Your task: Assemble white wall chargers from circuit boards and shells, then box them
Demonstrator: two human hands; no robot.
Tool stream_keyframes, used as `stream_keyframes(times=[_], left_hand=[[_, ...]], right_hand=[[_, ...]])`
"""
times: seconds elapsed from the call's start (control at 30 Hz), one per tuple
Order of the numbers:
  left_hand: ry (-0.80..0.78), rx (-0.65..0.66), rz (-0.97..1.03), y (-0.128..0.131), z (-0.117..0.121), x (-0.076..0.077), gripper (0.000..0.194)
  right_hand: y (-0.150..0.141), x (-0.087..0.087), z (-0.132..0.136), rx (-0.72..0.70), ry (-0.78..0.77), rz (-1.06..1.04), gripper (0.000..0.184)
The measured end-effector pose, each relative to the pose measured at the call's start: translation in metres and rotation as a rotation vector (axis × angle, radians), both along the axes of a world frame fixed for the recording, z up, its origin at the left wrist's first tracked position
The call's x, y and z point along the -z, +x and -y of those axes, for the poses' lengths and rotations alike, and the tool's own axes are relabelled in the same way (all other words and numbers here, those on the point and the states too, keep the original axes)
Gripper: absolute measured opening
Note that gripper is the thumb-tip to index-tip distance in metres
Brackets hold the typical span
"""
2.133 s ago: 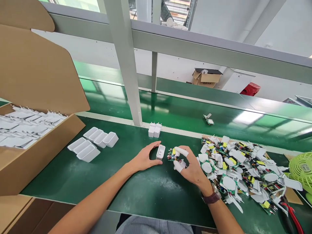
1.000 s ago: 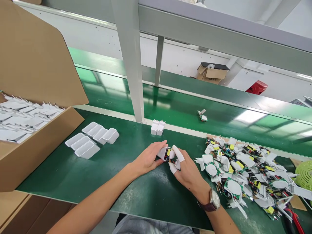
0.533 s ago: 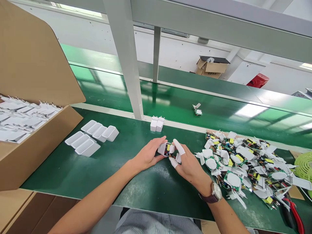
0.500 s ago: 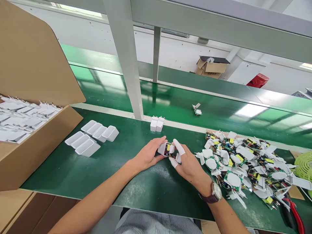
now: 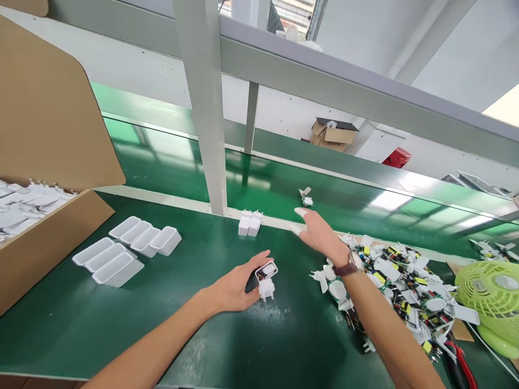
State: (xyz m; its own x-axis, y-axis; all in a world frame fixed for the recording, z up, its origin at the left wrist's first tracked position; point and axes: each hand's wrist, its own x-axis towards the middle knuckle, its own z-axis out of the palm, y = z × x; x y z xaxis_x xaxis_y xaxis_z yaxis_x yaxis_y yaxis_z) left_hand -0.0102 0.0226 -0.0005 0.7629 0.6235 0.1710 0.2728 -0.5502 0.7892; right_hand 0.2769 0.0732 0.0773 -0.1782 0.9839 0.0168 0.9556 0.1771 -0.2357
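Materials: the case (image 5: 266,272) is a white, smooth-walled plastic tub with rounded corners, lying at the centre of the matte, scuffed dark green table (image 5: 227,346); parts fill its open mouth, including a pale flat piece. At its 6 o'clock edge sits a white plug lid (image 5: 266,289), blocky, two pins pointing down toward the near side. Clock directions from the case: at 11 o'clock, two white plugs (image 5: 250,223) side by side, pins away; at 9 o'clock, open white tubs (image 5: 117,268) in two slanting rows, with a brown cardboard box (image 5: 44,240) of white parts beyond; at 3 o'clock, a jagged pile of circuit boards (image 5: 399,281), mixing green board, yellow blocks and white discs, then a lime-green plastic fan (image 5: 482,294) with a slotted grille. At 1 o'clock, a loose circuit board (image 5: 307,201) rests on the glossy green belt (image 5: 279,189). Hands: left hand (image 5: 237,286) half open in a C, thumb and fingers bracketing the case, gripping it from 9 o'clock. Right hand (image 5: 319,233), at 2 o'clock, is unloaded, white-capped thumb and forefinger spread apart near the loose circuit board; contact there cannot be told, nor the pose of its remaining fingers.
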Motion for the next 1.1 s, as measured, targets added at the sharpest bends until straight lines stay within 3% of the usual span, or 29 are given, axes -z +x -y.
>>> stream_keyframes(times=[0.1, 0.2, 0.3, 0.4, 0.53, 0.73, 0.87, 0.97, 1.07, 1.1], left_hand=[[-0.018, 0.017, -0.037, -0.007, -0.002, -0.002, 0.091], [0.014, -0.005, -0.037, -0.013, -0.003, 0.002, 0.087], [0.061, -0.027, -0.010, -0.015, -0.005, 0.008, 0.091], [0.104, -0.052, 0.037, -0.016, -0.006, 0.009, 0.088], [0.144, -0.059, 0.078, -0.022, -0.007, 0.002, 0.072], [0.187, -0.012, 0.119, -0.022, -0.013, -0.004, 0.052], [0.153, -0.038, 0.193, -0.021, -0.017, -0.010, 0.042], [0.066, -0.088, 0.169, -0.022, -0.017, -0.025, 0.039], [0.027, -0.052, 0.083, -0.021, -0.012, -0.037, 0.076], [0.025, -0.040, 0.065, -0.020, -0.009, -0.038, 0.080]], right_hand=[[0.019, -0.001, -0.059, 0.141, -0.094, 0.107, 0.045], [0.022, 0.008, -0.101, 0.234, -0.146, 0.174, 0.035], [0.013, 0.013, -0.123, 0.248, -0.160, 0.221, 0.034], [0.003, 0.010, -0.127, 0.207, -0.187, 0.254, 0.033], [0.003, 0.001, -0.092, 0.113, -0.252, 0.271, 0.027], [0.017, 0.000, 0.039, 0.019, -0.257, 0.283, 0.019], [0.004, 0.015, 0.109, -0.125, 0.002, 0.169, 0.031], [-0.020, 0.031, 0.127, -0.232, 0.175, -0.070, 0.047], [-0.045, 0.051, 0.122, -0.316, 0.202, -0.283, 0.049], [-0.051, 0.058, 0.118, -0.349, 0.218, -0.349, 0.048]])
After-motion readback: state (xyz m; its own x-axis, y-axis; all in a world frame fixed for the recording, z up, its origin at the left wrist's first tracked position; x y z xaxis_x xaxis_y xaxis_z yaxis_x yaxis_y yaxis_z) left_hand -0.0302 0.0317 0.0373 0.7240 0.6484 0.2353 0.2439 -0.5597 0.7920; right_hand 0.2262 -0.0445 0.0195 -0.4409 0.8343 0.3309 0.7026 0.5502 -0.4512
